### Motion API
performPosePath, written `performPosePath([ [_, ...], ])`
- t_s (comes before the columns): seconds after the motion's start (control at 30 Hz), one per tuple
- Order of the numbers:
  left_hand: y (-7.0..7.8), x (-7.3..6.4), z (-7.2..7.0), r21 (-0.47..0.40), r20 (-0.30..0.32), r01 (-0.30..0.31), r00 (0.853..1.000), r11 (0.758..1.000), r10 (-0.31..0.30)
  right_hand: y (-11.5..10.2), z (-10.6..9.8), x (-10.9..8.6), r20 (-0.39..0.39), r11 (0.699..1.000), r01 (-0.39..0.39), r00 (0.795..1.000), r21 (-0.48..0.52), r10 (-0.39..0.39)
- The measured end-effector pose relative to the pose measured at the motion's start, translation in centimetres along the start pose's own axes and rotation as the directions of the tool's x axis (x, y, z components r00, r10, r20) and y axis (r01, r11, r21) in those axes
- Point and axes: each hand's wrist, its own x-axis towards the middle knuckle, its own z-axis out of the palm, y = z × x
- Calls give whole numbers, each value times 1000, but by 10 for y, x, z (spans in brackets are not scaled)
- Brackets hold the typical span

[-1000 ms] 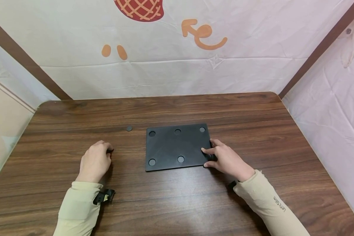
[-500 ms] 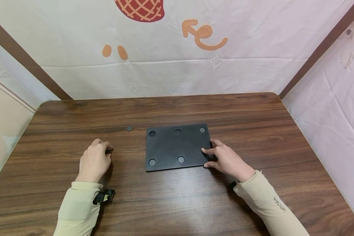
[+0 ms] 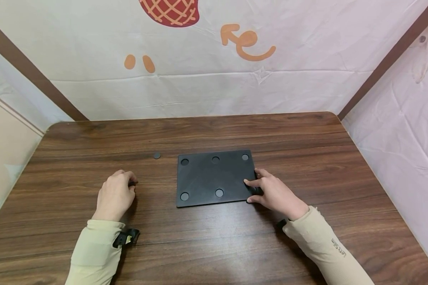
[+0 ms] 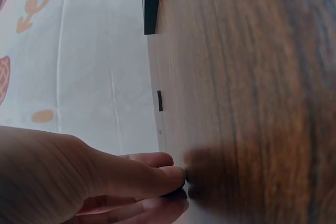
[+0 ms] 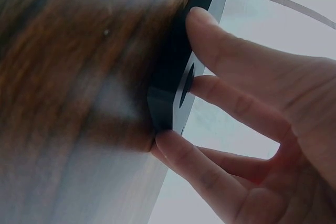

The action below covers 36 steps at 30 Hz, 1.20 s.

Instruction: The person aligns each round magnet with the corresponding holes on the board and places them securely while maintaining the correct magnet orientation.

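A flat black rectangular plate [image 3: 207, 178] lies on the table, with round recesses along its long sides. Grey discs show in some of these; the two at the far left and far middle look dark. My right hand [image 3: 276, 194] holds the plate's right end, thumb on the near edge, one fingertip on top by a round recess [image 5: 187, 85], others at the right edge. Left of the plate, my left hand [image 3: 115, 196] pinches a small dark disc [image 4: 176, 193] low over the table, mostly hidden by the fingers. Another small dark disc [image 3: 157, 156] lies between that hand and the plate, farther back.
The brown wood-grain table [image 3: 214, 245] reaches back to a white printed cloth [image 3: 199, 95]. More cloth hangs at the right side. A black strap [image 3: 126, 238] sits on the left wrist.
Almost nothing differs. The left fingers shift slightly around the small dark disc, while the right hand and the plate keep their place.
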Motion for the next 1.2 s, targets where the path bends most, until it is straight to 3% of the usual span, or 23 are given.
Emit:
performPosePath([
  [0.43, 6, 2, 4, 9, -81, -41, 996, 999, 42, 0, 0, -1, 6, 1000, -1, 1000, -5, 1],
  [1.03, 24, 14, 11, -57, -98, -77, 993, 995, 71, 1, 0, 0, 6, 1000, 4, 1000, 7, -4],
  [1.2, 30, 16, 14, -61, -64, -80, 995, 995, 77, 1, 0, 1, -4, 1000, 19, 1000, -9, -19],
])
